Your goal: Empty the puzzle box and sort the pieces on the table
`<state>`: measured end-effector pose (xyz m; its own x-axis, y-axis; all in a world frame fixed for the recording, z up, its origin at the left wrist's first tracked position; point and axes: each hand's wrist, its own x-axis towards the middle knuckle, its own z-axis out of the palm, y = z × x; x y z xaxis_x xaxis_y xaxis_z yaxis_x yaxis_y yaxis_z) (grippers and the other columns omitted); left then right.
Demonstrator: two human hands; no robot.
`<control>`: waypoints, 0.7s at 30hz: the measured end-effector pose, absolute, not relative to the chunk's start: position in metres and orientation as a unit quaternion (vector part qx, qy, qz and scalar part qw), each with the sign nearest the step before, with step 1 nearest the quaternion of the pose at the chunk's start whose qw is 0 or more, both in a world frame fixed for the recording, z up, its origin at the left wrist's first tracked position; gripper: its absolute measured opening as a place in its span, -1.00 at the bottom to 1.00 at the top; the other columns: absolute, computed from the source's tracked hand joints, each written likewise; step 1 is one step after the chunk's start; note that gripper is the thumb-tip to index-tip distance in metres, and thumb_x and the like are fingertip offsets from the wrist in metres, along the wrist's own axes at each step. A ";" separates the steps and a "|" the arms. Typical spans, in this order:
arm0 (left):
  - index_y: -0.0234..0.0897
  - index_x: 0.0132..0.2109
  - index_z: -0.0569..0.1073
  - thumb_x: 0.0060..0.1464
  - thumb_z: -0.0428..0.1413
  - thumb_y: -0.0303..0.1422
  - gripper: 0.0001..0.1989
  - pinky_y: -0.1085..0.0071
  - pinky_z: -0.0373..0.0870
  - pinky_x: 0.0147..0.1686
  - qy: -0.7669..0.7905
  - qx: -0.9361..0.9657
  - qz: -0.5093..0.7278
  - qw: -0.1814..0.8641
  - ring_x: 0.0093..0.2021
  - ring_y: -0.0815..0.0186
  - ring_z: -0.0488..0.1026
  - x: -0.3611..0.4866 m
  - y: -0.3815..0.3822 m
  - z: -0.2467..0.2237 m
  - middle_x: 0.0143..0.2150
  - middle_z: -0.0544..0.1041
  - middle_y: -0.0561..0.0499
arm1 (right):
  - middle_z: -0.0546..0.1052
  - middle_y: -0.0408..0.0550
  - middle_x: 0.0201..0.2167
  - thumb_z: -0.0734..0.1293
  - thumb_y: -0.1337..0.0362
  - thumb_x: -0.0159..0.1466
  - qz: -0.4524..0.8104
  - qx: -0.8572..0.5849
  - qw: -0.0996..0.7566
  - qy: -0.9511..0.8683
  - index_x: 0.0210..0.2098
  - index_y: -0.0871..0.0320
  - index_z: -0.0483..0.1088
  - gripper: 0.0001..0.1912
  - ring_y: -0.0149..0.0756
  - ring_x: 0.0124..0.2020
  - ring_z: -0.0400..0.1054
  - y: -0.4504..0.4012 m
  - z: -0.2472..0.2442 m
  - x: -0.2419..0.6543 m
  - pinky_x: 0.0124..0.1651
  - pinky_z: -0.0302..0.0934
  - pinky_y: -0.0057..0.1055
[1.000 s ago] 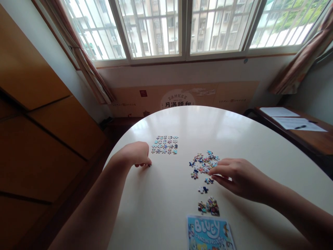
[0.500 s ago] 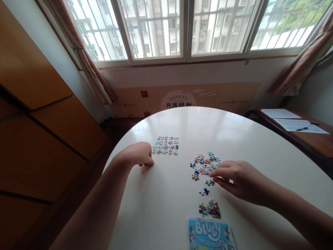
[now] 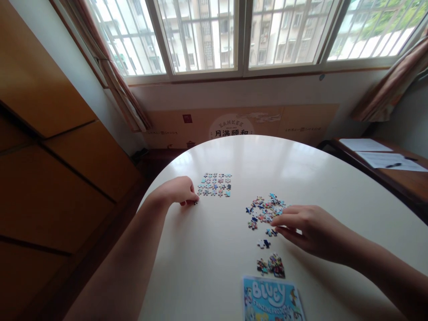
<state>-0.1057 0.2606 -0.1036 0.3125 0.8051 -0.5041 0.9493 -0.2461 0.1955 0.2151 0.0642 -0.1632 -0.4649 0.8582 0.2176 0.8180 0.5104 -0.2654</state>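
My left hand (image 3: 180, 191) is closed in a pinch on a small puzzle piece (image 3: 196, 202), low over the white table and just to the near left of several rows of laid-out puzzle pieces (image 3: 214, 185). Most of the pinched piece is hidden by the fingers. My right hand (image 3: 301, 224) rests at the right edge of a loose pile of puzzle pieces (image 3: 265, 208). A small gap shows between its thumb and forefinger, and nothing is visible in it.
Closer to me lie a few stray pieces (image 3: 264, 244) and a smaller heap of pieces (image 3: 276, 265). A blue printed "Bluey" booklet or box (image 3: 272, 301) sits at the near side of the round table (image 3: 207, 258). Papers (image 3: 384, 159) lie on a wooden desk at the right.
My left hand has shifted slightly away from me, bringing the pinched piece closer to the rows. My right hand stays by the pile. The view has tilted a little.
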 end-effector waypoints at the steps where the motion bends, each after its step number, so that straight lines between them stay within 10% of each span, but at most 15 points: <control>1: -0.26 -0.43 0.56 -0.14 0.19 -0.21 -0.80 0.42 0.36 -0.38 0.565 0.774 -0.152 0.242 -0.37 0.22 0.54 -0.106 0.261 -0.104 -0.32 0.65 -0.04 | 0.53 -0.13 -0.37 0.16 0.22 0.42 0.062 -0.493 0.162 -0.853 -0.17 0.03 0.52 -0.72 -0.45 -0.37 0.36 0.064 -0.163 0.215 -0.33 0.06 -0.49; 21: -0.25 -0.46 0.48 -0.15 0.21 -0.08 -0.70 0.41 0.25 -0.44 0.549 0.792 -0.157 0.216 -0.42 0.24 0.47 -0.111 0.269 -0.106 -0.45 0.58 -0.03 | 0.53 -0.10 -0.38 0.17 0.21 0.42 0.056 -0.490 0.168 -0.853 -0.16 0.05 0.54 -0.71 -0.47 -0.39 0.36 0.064 -0.164 0.215 -0.34 0.08 -0.50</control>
